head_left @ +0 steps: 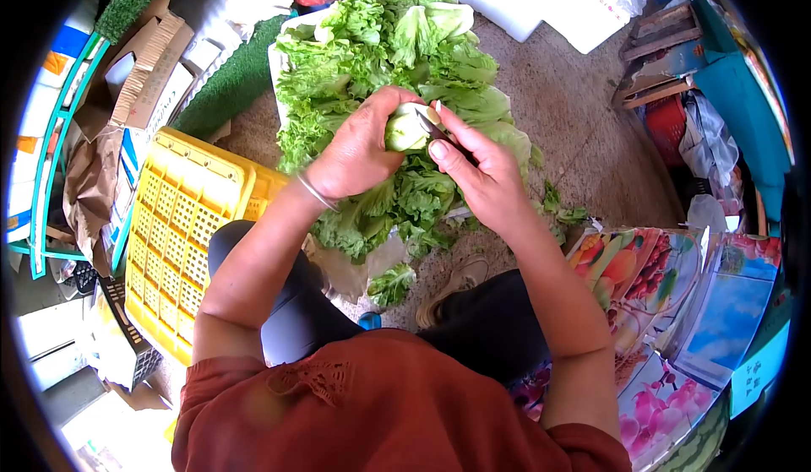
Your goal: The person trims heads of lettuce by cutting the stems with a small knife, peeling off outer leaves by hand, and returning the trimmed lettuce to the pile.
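My left hand [359, 147], a bracelet at its wrist, is closed around a head of lettuce [407, 130] with the pale stem end turned up. In my right hand [483, 168] is a small knife [448, 138] with a dark handle, its tip at the lettuce's stem end. My right thumb and forefinger are closed on the knife. Just below and beyond both hands lies a large pile of leafy green lettuce [338, 75], its leaves spread over a light-coloured container whose rim shows at the edges. The held head's leaves are partly hidden by my hands.
A yellow plastic crate [173, 244] stands tilted at my left. White foam boxes [498, 3] are at the back. Loose leaves [391, 284] lie on the floor [583, 117] near my feet. At the right is a box with printed fruit pictures [634, 273]; cardboard [152, 71] is stacked at the left.
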A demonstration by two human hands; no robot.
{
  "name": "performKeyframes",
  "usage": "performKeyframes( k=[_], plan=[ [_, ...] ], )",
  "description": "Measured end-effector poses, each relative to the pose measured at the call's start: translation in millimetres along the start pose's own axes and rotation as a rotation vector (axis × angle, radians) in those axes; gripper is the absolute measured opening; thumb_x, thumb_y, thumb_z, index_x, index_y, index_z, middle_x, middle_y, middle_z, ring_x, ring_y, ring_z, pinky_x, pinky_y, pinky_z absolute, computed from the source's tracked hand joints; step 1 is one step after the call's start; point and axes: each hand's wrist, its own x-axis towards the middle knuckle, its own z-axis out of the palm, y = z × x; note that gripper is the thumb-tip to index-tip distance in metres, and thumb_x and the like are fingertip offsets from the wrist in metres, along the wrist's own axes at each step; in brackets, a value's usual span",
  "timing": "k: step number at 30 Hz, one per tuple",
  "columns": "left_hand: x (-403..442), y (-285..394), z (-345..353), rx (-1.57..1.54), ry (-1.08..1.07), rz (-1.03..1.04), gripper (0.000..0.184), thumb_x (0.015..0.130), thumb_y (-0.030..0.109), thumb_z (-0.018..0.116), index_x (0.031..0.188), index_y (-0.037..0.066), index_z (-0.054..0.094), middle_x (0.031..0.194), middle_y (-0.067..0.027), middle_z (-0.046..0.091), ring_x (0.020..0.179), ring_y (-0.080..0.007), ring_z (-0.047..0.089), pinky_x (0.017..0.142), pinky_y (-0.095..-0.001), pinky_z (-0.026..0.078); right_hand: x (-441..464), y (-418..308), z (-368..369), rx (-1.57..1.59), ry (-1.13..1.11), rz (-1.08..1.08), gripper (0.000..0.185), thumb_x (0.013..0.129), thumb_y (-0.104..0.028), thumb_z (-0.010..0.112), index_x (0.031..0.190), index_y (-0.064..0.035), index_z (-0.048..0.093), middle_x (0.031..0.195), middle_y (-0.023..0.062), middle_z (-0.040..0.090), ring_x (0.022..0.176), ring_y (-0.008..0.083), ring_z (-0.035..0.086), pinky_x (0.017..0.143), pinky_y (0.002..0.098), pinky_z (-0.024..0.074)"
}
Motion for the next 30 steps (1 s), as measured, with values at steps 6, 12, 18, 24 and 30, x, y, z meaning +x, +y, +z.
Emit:
performKeyframes(
  k=[6,12,18,24,30],
  plan=[
    [-2.9,-4.1,1.7,0.080,-0.001,0.060,0.050,0.056,-0.012,0.054,0.104,0.001,0.047,0.098,-0.0154,0.052,0.099,-0.0320,0.051,0.088,-0.0348,0.041,-0.9,0.9,-0.2,0.004,0.007,0.064,0.046,0.085,-0.023,0.059,0.124,0.0004,0.046,0.101,0.0108,0.063,0.089,0.0092,0.056,0.079,0.0242,0.0433],
    [-0.7,-3.9,3.2,0.107,-0.013,0.019,0.048,0.057,-0.011,0.053,0.104,-0.001,0.048,0.097,-0.0171,0.052,0.098,-0.0335,0.051,0.088,-0.0357,0.040,0.3,-3.3,0.7,0.134,-0.013,0.132,0.045,0.085,-0.019,0.059,0.122,0.0030,0.046,0.099,0.0070,0.062,0.087,0.0064,0.053,0.077,0.0218,0.0428],
    [1.4,-8.2,7.7,0.107,0.000,0.005,0.048,0.057,-0.011,0.053,0.104,-0.002,0.048,0.097,-0.0183,0.052,0.099,-0.0336,0.051,0.088,-0.0356,0.040,4.1,0.5,-4.4,0.060,-0.003,0.125,0.043,0.085,-0.019,0.059,0.121,0.0032,0.048,0.098,0.0066,0.062,0.086,0.0061,0.053,0.077,0.0212,0.0426],
    [2.0,-4.0,11.5,0.087,0.009,-0.029,0.045,0.058,-0.010,0.054,0.101,-0.002,0.048,0.096,-0.0183,0.053,0.097,-0.0334,0.052,0.087,-0.0347,0.041,7.1,10.8,-9.2,0.094,0.023,0.089,0.041,0.085,-0.020,0.060,0.118,0.0023,0.051,0.100,0.0078,0.063,0.086,0.0068,0.054,0.077,0.0215,0.0428],
    [1.7,0.6,11.5,0.085,-0.004,-0.142,0.041,0.060,-0.009,0.056,0.100,-0.002,0.047,0.092,-0.0187,0.054,0.092,-0.0336,0.055,0.083,-0.0361,0.043,5.7,12.0,-5.2,0.060,0.131,0.118,0.037,0.086,-0.022,0.058,0.116,-0.0020,0.054,0.100,0.0086,0.063,0.086,0.0079,0.055,0.079,0.0225,0.0435]
  ],
)
